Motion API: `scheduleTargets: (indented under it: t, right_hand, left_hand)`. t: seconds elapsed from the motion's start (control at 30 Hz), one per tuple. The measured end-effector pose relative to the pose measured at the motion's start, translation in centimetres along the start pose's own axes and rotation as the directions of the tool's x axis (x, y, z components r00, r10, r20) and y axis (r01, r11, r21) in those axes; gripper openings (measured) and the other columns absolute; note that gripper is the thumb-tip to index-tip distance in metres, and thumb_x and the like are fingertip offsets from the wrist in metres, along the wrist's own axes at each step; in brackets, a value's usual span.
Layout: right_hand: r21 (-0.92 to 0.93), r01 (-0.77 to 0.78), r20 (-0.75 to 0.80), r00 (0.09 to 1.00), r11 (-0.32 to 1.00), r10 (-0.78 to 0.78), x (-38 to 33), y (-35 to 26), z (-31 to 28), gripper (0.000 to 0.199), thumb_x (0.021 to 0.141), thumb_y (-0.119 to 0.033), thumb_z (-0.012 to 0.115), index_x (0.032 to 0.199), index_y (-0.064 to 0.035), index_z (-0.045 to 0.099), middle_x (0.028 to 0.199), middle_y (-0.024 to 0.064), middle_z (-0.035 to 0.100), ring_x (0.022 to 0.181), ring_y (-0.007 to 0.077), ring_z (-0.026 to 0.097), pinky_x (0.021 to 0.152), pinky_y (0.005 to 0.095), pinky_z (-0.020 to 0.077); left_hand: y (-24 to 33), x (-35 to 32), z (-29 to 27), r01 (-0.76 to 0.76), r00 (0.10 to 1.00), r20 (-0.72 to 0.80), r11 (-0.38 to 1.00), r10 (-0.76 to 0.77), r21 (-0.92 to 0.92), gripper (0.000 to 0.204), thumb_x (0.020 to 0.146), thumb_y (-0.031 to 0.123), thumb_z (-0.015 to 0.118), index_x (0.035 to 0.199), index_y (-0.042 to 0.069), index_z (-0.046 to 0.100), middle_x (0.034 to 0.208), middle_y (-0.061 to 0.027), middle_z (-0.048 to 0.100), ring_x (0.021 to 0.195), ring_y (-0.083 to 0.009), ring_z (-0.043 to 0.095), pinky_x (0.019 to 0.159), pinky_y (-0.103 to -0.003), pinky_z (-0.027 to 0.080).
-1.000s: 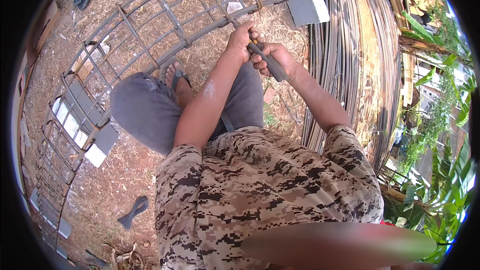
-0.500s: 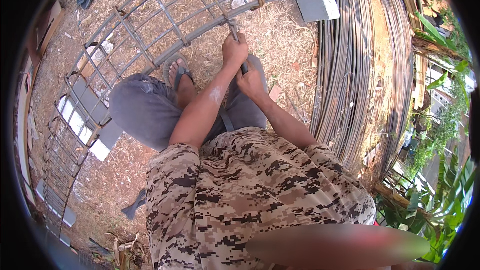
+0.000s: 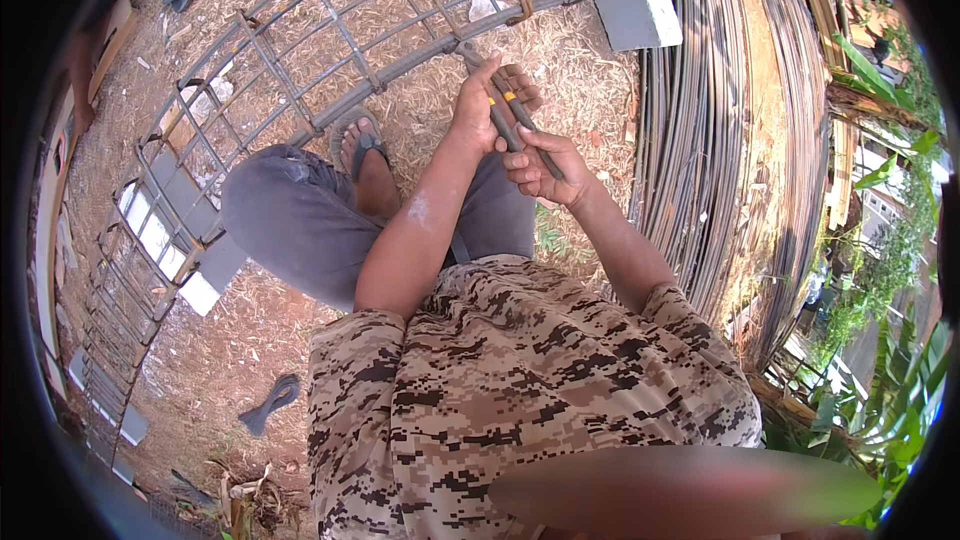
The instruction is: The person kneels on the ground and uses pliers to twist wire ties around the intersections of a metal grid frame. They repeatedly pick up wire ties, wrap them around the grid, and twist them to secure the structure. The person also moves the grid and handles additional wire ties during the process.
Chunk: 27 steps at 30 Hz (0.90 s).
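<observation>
A pair of long-handled pincers (image 3: pixel 527 120) with dark handles and yellow bands slants across the space in front of me. Its head meets a thick bar of the steel rebar cage (image 3: pixel 410 60). Around the upper part of the handles, my left hand (image 3: pixel 475 112) is loosely closed, its fingers showing past the far side. Lower down, my right hand (image 3: pixel 545 168) grips the handle ends, thumb on top. The handles stand somewhat apart. Whether the jaws hold a tie wire is too small to tell.
The cage curves from upper right to lower left, resting on grey-and-white blocks (image 3: pixel 640 15). Long rods (image 3: pixel 690 140) lie stacked at the right beside green plants (image 3: pixel 870 260). My sandalled foot (image 3: pixel 365 155) is beside the cage. Another person's hand (image 3: pixel 82 118) shows at far left.
The pincers' handles have spread apart. My left hand has loosened from a tight fist, and my right hand has shifted right, gripping the handle ends. Another person's arm has appeared at far left.
</observation>
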State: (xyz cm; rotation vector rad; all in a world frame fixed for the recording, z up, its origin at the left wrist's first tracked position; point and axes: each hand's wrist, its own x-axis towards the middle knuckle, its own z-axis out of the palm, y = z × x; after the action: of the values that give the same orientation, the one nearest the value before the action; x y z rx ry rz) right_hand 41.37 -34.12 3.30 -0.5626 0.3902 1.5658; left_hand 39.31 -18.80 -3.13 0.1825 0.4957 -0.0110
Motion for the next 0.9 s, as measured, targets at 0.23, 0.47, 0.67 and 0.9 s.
scheduleTargets:
  t: [0.23, 0.47, 0.67, 0.9]
  right_hand:
    - [-0.669, 0.004, -0.280, 0.925, 0.743, -0.256, -1.1, -3.0, 0.9, 0.033, 0.103, -0.030, 0.049, 0.123, -0.0036, 0.047, 0.096, 0.0180, 0.068, 0.080, 0.0272, 0.072, 0.059, 0.0325, 0.0573]
    - [-0.632, -0.069, -0.247, 0.962, 0.772, -0.117, -1.9, -4.8, 1.7, 0.043, 0.103, -0.028, 0.049, 0.141, -0.0097, 0.037, 0.113, 0.0261, 0.065, 0.098, 0.0352, 0.070, 0.073, 0.0421, 0.0590]
    - [-0.566, -0.079, -0.123, 0.992, 0.821, 0.010, -2.1, -6.8, 0.6, 0.054, 0.102, -0.026, 0.051, 0.150, -0.0146, 0.028, 0.125, 0.0303, 0.059, 0.112, 0.0415, 0.063, 0.083, 0.0525, 0.0562]
    - [-0.622, -0.110, -0.203, 0.979, 0.776, -0.023, -1.6, -6.0, -1.1, 0.053, 0.103, -0.023, 0.049, 0.150, -0.0152, 0.027, 0.121, 0.0259, 0.061, 0.107, 0.0354, 0.066, 0.082, 0.0512, 0.0573]
  left_hand:
    - [-0.2, 1.2, -0.1, 0.077, 0.996, 0.041, 0.996, -0.079, 0.054, 0.053, 0.093, 0.050, 0.062, 0.125, 0.008, 0.055, 0.094, -0.0057, 0.064, 0.084, -0.0200, 0.065, 0.078, -0.040, 0.058]
    - [0.1, 1.7, -0.8, 0.087, 0.977, 0.191, 0.994, -0.097, 0.064, 0.062, 0.094, 0.051, 0.060, 0.136, 0.007, 0.048, 0.113, -0.0088, 0.064, 0.103, -0.0215, 0.065, 0.087, -0.040, 0.057]
    - [0.8, 1.6, -0.3, 0.110, 0.982, 0.123, 0.968, -0.141, 0.226, 0.061, 0.098, 0.050, 0.054, 0.140, 0.007, 0.046, 0.125, -0.0106, 0.062, 0.109, -0.0215, 0.064, 0.092, -0.037, 0.055]
    - [0.3, 1.2, -0.3, 0.110, 0.988, 0.074, 0.952, -0.136, 0.284, 0.060, 0.099, 0.050, 0.050, 0.137, 0.004, 0.047, 0.117, -0.0106, 0.063, 0.105, -0.0214, 0.064, 0.089, -0.035, 0.055]
